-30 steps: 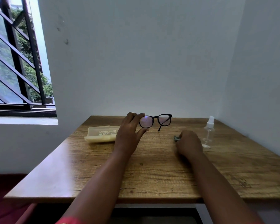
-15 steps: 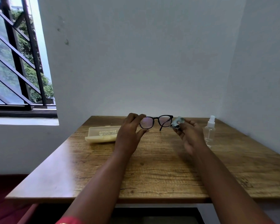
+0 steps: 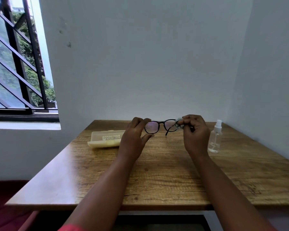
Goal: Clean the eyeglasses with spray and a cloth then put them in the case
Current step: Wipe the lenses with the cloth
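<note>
My left hand grips the black-framed eyeglasses by their left rim, holding them up above the wooden table. One temple hangs down behind the frame. My right hand pinches a small pale cloth against the right lens. A cream plastic glasses case lies shut on the table to the left of my left hand. The clear spray bottle with a white nozzle stands upright just right of my right hand.
White walls close off the table at the back and along the right side. A barred window is at the far left. The table's front edge runs below my forearms, with a red surface at the lower left.
My right hand has lifted from the table with the cloth and moved up and left onto the right lens. The left hand and glasses have stayed nearly still.
</note>
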